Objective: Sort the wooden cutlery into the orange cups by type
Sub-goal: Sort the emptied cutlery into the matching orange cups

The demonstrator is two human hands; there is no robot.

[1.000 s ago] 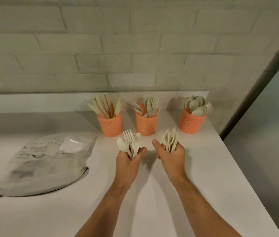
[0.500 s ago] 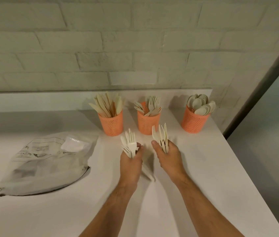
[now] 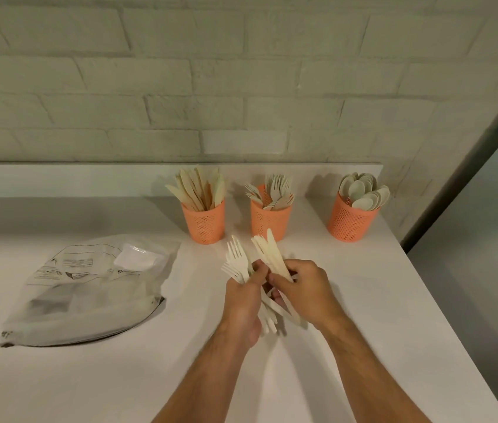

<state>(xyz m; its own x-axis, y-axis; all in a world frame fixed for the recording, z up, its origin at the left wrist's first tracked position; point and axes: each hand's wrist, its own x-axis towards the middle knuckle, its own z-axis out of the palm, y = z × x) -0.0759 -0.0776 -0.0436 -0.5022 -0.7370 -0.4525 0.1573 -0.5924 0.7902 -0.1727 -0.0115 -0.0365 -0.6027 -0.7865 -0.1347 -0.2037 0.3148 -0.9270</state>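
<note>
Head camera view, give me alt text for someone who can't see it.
Two hands meet over a white counter, the left hand gripping forks, the right hand gripping knives. Behind stand three orange cups of sorted cutlery; a plastic bag lies left.

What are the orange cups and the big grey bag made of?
The orange cups look like matte plastic: rows of small punched holes, even colour, no shine. It could be coated metal mesh; the picture leaves that open. The grey bag looks like thin plastic film: it crinkles, sags flat and shows a glossy patch near its top. The forks in the left hand look like pale, dull wood.
</note>
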